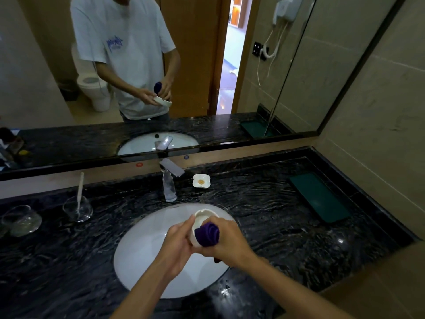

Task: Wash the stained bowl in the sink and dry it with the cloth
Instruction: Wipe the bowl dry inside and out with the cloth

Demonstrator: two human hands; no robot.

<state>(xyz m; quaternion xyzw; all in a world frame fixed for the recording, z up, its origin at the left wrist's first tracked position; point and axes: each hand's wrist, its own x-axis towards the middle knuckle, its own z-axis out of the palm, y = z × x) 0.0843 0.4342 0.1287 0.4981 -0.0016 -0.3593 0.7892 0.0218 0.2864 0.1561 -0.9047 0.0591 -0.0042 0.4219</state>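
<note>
A small white bowl [199, 221] is held tilted above the white oval sink [147, 245]. My left hand [178, 240] grips the bowl from the left side. My right hand [226, 240] is closed around a bunched purple cloth [207, 233] that is pressed into the bowl's opening. Most of the bowl is hidden by the cloth and both hands. No water runs from the chrome tap [170, 178] behind the sink.
A dark marbled counter [276, 215] surrounds the sink. A small flower-shaped white dish [201, 180] sits right of the tap. Two glasses [77, 208] [21, 220] stand at left, one holding a stick. A green tray [319, 196] lies at right. A mirror [207, 65] spans the back.
</note>
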